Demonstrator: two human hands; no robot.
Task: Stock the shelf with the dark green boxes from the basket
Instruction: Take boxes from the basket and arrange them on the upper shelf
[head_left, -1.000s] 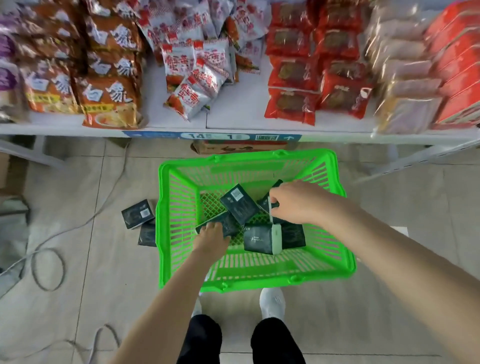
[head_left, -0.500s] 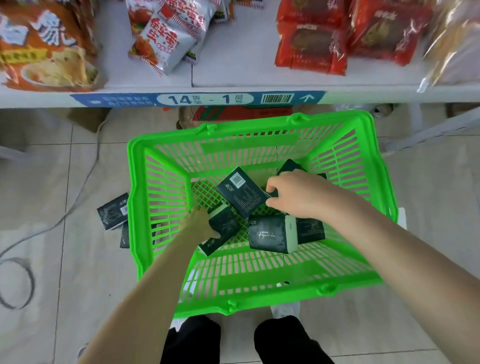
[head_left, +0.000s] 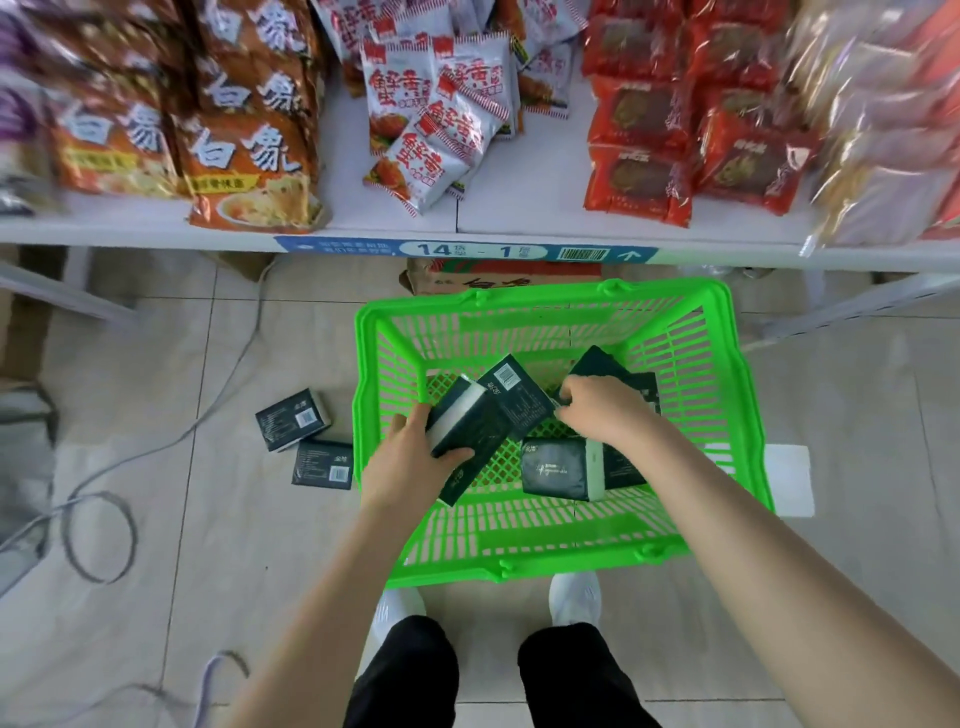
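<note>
Pale tiled shop floor (head_left: 156, 364), with a grey cable (head_left: 98, 535) looping across it on the left and a long white shelf (head_left: 519, 218) above, crowded with snack packets. Bright green slatted plastic basket (head_left: 727, 415) standing on the tiles just below the shelf edge, holding several dark green rectangular boxes (head_left: 558, 467).

Left hand (head_left: 410, 462) closed around one dark green box with a white end (head_left: 457, 421), lifted clear of the basket floor. Right hand (head_left: 602, 410) curled over another dark box (head_left: 608, 369) leaning against the far wall; hard to tell whether gripped or merely touched. Two more dark boxes (head_left: 293, 420) lying on the floor left of the basket, outside it.

Risks, as judgement: a one-handed pinch on a smooth box could slip on the lift; little bare shelf between the packets, so a box pushed in could topple them; the floor boxes easily forgotten; cable near the feet a trip hazard.

Legible writing: large white "白象" on the orange noodle bags (head_left: 244, 150); red characters on the white sachets (head_left: 431, 140), partly readable; blue shelf-edge strip (head_left: 467, 252) reading "14 – 1" with a barcode and an arrow. Box print too small to read.
</note>
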